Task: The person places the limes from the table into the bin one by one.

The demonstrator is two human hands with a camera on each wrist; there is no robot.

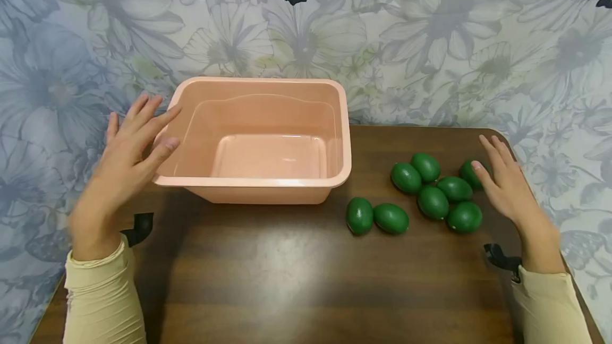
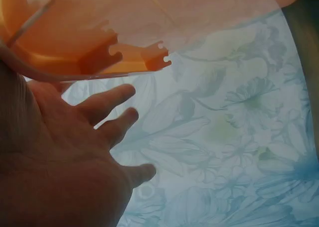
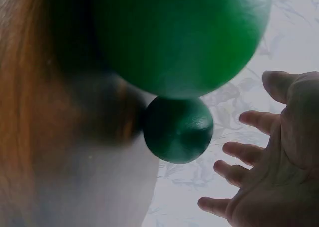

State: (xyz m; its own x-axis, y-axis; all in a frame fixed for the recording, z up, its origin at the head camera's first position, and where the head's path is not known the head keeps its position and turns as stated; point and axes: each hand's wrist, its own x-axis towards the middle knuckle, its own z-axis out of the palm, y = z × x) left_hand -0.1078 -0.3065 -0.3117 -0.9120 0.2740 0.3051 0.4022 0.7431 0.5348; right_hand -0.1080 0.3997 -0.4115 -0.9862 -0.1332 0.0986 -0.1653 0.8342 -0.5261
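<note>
A pink plastic tub [image 1: 268,182] stands at the back left of the table. My left hand [image 1: 126,158] is at its left rim, fingers spread, overlapping the rim in the head view. In the left wrist view, the tub's underside [image 2: 119,62] shows above the spread fingers of that hand [image 2: 75,137]. Several glossy, dark green oval fruits [image 1: 433,203] lie right of the tub, two of them [image 1: 391,218] nearer to it. Beside the rightmost one, my right hand [image 1: 509,185] is held with its fingers extended. The right wrist view shows this hand [image 3: 279,157] next to large-looking green fruits [image 3: 178,130], holding nothing.
Everything stands on a brown wooden table [image 1: 277,275] with rounded corners. Behind and beside it is a pale floral covering [image 1: 430,41] with butterfly prints. Dark wrist mounts [image 1: 138,229] stick out from both cream sleeves [image 1: 102,296].
</note>
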